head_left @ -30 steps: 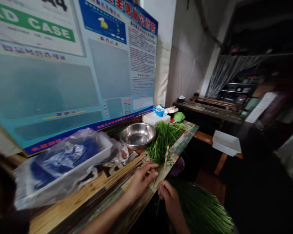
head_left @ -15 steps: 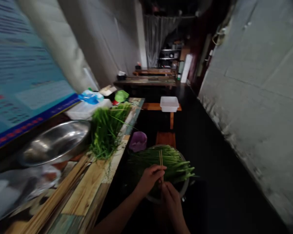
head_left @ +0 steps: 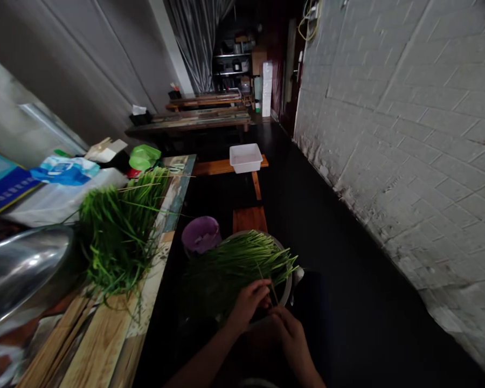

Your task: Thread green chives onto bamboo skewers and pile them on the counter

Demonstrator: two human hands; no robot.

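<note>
Our wooden table [head_left: 105, 345] carries a loose chive heap [head_left: 117, 237] and a row of spare sticks [head_left: 52, 345], none threaded as far as we can see. Below its edge a basin [head_left: 288, 285] lies full of chive stalks [head_left: 234, 261]. Our 2 hands meet over it: the left hand [head_left: 248, 302] pinches thin skewers [head_left: 271, 291], which look bare, and the right hand [head_left: 293, 337] joins from below, its grip too dim to tell.

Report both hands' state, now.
Left hand: curled shut among the chives, hold unclear.
Right hand: shut on the skewer.
</note>
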